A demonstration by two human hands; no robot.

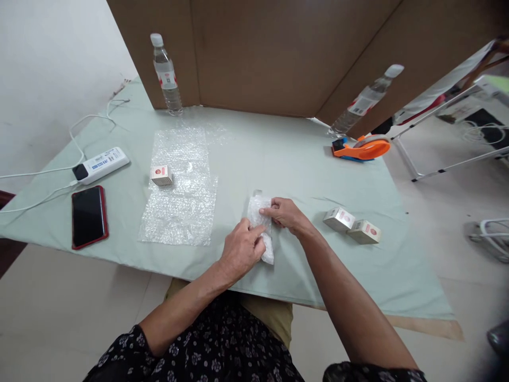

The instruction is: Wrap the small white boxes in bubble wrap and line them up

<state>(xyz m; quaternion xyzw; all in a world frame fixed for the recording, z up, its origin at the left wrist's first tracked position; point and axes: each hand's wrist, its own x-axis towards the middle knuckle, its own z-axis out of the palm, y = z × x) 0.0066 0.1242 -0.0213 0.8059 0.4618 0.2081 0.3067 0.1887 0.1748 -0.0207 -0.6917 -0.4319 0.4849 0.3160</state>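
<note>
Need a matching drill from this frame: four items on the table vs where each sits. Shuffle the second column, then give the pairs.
Things
1. wrapped bundle
2. single small box
3. phone
4. tape dispenser

Places
A. next to the far-right water bottle
B. on the bubble wrap sheet
C. held between left hand and right hand
D. beside the power strip, nearer the person

Pairs: 1-C, 2-B, 3-D, 4-A

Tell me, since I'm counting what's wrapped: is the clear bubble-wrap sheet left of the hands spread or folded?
Spread flat: the clear bubble-wrap sheet lies open, a small white box resting on it uncovered.
</note>
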